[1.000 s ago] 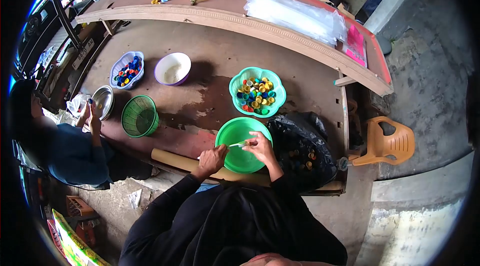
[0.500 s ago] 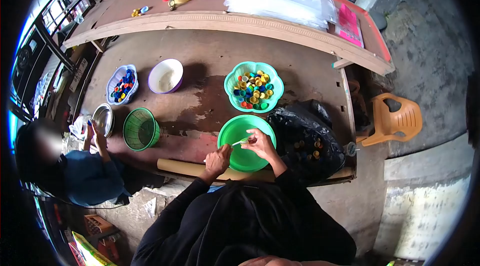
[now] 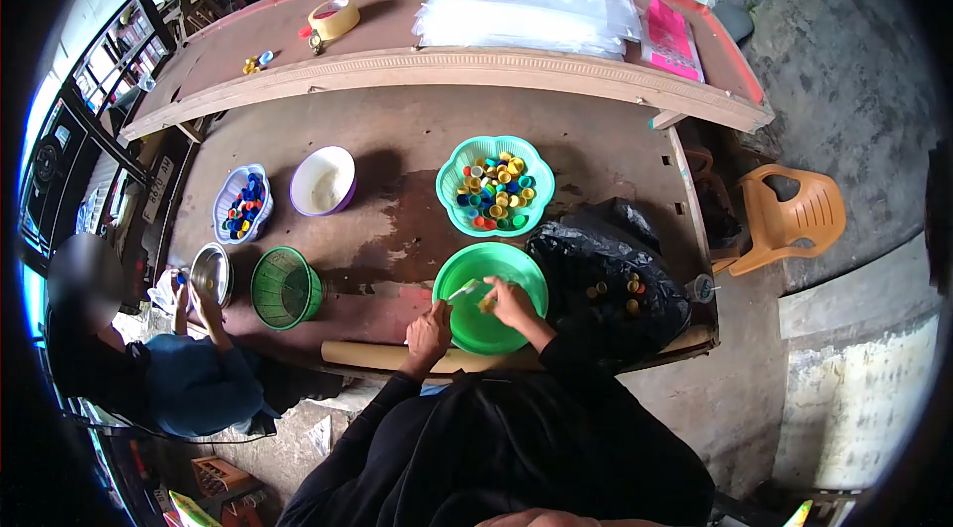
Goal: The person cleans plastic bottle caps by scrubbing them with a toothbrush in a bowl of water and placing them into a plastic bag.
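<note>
My left hand is closed around a thin, pale, knife-like tool, whose flat end points up and right above the green basin. Over that same basin, my right hand pinches a small yellow bottle cap, partly covered by the fingers. The tool's end and the cap are apart. Just behind the basin is a mint-green scalloped bowl of mixed bottle caps. To the right lies a black plastic bag with several gold caps on it.
On the left stand a white-purple bowl, a blue basket of caps, a green basket and a metal bowl. A co-worker works there. A raised shelf crosses the back; a cardboard tube lies along the front edge.
My hands have drawn apart: the tool's end has come away from the right hand and tilts more upward. A yellow cap now shows at my right fingertips. The whole view has shifted slightly.
</note>
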`<action>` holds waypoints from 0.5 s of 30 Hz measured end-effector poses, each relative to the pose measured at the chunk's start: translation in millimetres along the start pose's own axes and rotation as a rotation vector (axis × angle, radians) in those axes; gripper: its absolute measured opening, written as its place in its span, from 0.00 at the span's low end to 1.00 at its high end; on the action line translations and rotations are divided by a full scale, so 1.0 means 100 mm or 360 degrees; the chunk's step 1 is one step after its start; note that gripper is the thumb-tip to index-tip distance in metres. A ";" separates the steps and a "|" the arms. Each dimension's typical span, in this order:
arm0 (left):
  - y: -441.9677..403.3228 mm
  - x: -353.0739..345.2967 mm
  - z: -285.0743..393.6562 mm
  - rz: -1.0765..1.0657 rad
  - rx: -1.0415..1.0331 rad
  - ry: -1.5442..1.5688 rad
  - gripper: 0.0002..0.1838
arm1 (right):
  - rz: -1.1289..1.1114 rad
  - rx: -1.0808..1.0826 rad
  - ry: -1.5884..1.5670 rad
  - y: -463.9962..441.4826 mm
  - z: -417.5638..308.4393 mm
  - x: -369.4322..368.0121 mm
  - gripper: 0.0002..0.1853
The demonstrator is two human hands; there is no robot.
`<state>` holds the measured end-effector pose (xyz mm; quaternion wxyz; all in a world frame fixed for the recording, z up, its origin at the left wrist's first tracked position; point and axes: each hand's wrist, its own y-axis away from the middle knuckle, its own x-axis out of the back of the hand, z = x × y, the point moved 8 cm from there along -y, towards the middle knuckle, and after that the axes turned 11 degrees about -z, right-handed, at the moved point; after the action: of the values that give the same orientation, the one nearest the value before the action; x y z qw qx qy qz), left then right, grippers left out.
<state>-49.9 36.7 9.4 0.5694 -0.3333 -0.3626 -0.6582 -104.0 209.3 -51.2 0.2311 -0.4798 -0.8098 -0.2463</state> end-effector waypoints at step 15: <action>0.03 -0.12 0.15 -0.0137 -0.0098 -0.0072 0.10 | 0.0002 0.0024 -0.0663 0.06 -0.23 0.17 0.36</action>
<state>-44.7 54.8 7.4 0.5217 -0.3495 -0.3690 -0.6851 -103.1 208.9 -22.2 0.0624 -0.5192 -0.8416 -0.1355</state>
